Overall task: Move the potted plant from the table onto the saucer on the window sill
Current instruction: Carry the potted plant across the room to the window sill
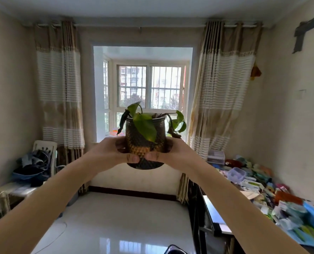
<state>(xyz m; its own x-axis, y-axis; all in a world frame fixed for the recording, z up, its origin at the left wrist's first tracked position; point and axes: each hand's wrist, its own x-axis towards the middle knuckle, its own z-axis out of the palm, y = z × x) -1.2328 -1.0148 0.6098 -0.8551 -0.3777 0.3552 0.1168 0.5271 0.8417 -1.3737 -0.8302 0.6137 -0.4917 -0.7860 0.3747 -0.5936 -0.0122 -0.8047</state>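
Observation:
I hold the potted plant [145,142] in the air in front of me, at arm's length. It is a dark textured pot with a few green and wilted leaves. My left hand [114,150] grips its left side and my right hand [172,153] grips its right side, thumbs meeting on the front. Behind the pot lies the window sill [101,142] of a bay window. An orange object [115,133] lies on the sill just left of the pot; I cannot tell whether it is the saucer.
A dark table [216,217] piled with boxes and packets runs along the right wall. A chair [42,162] heaped with clothes stands at the left. Striped curtains [59,88] hang on both sides of the window. Glossy white floor [119,217] stretches ahead to the wall.

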